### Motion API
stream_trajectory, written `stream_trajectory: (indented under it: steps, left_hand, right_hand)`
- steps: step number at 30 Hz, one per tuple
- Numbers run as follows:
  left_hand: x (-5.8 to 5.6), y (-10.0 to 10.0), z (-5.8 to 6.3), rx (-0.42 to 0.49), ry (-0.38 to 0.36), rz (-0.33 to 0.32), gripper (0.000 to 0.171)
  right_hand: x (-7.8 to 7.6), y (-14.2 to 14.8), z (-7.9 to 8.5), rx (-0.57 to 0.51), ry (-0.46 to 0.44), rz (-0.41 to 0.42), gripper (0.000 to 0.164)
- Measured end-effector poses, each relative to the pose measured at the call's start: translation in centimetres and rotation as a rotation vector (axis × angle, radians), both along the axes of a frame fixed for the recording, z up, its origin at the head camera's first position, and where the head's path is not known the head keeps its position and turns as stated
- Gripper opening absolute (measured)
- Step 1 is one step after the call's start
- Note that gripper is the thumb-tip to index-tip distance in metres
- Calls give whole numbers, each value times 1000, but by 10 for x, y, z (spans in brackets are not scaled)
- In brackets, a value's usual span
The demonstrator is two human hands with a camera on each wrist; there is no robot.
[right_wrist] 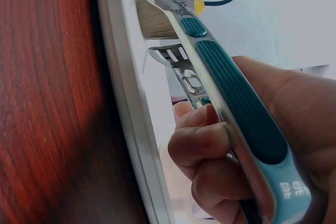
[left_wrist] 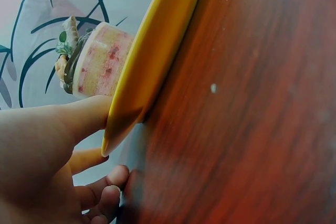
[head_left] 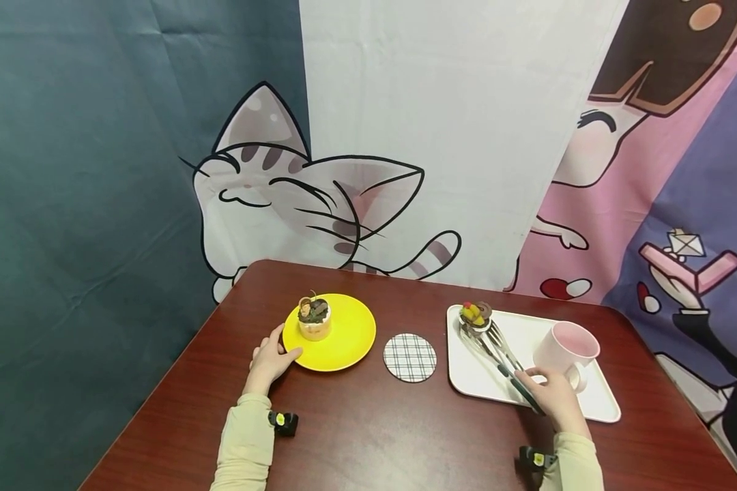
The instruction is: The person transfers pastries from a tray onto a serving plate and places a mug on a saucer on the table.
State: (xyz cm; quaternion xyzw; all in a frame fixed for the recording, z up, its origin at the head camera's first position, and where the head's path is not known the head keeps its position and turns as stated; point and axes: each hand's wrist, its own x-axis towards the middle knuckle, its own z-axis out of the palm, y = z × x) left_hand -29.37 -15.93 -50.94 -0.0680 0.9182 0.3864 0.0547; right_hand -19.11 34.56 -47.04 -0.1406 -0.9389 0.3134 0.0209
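Note:
My left hand (head_left: 270, 361) pinches the near left rim of a yellow plate (head_left: 353, 334), thumb on top and a finger under the edge. On that plate stands a small cake (head_left: 315, 324) with a dark topping, pink and cream sides in the left wrist view (left_wrist: 105, 59). My right hand (head_left: 553, 394) grips metal tongs (right_wrist: 236, 98) by their green handles. The tongs' slotted heads reach to either side of a small fruit-topped cake (head_left: 475, 315) at the left end of a white tray (head_left: 522, 322). Whether they press on it, I cannot tell.
A pink and white mug (head_left: 555, 348) stands on the tray beside my right hand. Between plate and tray lies a round checked coaster (head_left: 409, 357). The brown table (head_left: 368, 436) ends at a printed cloth (head_left: 467, 102) behind.

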Motion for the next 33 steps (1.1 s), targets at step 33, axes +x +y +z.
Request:
stream_trajectory:
  steps: [33]
  left_hand:
    - [1, -1, 3, 1, 5, -4, 77]
  right_hand:
    - [-26, 11, 14, 61, -37, 35, 54]
